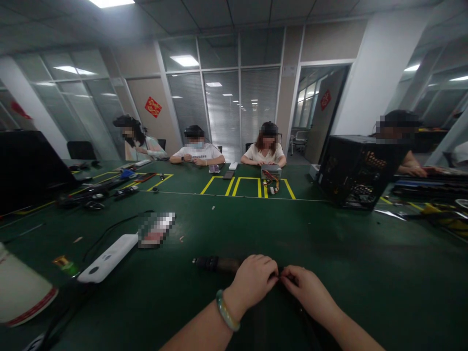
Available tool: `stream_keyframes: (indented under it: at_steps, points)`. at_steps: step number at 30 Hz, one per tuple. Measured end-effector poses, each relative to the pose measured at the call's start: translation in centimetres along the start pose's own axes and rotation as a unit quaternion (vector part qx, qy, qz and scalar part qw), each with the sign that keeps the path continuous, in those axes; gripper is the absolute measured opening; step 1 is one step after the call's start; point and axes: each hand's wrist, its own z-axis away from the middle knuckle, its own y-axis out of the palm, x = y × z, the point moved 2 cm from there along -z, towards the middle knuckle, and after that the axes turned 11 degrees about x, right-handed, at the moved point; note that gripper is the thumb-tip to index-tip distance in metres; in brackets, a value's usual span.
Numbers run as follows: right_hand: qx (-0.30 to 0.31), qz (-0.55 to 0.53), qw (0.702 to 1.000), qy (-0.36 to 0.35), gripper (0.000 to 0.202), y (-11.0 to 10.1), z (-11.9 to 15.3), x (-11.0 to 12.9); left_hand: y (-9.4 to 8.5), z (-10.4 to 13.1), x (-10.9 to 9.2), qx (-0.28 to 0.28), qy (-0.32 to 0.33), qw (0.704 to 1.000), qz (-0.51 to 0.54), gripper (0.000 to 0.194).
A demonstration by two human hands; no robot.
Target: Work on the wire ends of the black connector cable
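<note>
Black-brown tool [216, 264] w/ tip L of hands [255, 279]

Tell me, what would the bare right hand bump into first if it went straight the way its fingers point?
Most likely the bare left hand with the pale green, ring-shaped bangle: the right hand points leftward at its curled fingers. Depth is unclear, so the two may be touching.

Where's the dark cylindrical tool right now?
In the head view, the dark cylindrical tool lies on the green table at lower centre, narrow end pointing left, partly hidden behind the left hand.
</note>
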Motion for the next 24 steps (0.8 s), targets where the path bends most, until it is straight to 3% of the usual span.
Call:
stream_keyframes:
  at_steps: [18, 24]
  points:
    - [0.001, -0.071, 0.997, 0.011, 0.021, -0.11, -0.07, -0.36, 0.36, -0.2, -0.51, 0.005, -0.001, 1.0, -0.014, 0.007]
    - [0.042, -0.062, 0.997, 0.029, 0.017, -0.4, 0.14, -0.35, -0.06, -0.14, -0.8, 0.0, -0.015, 1.0, -0.011, 0.005]
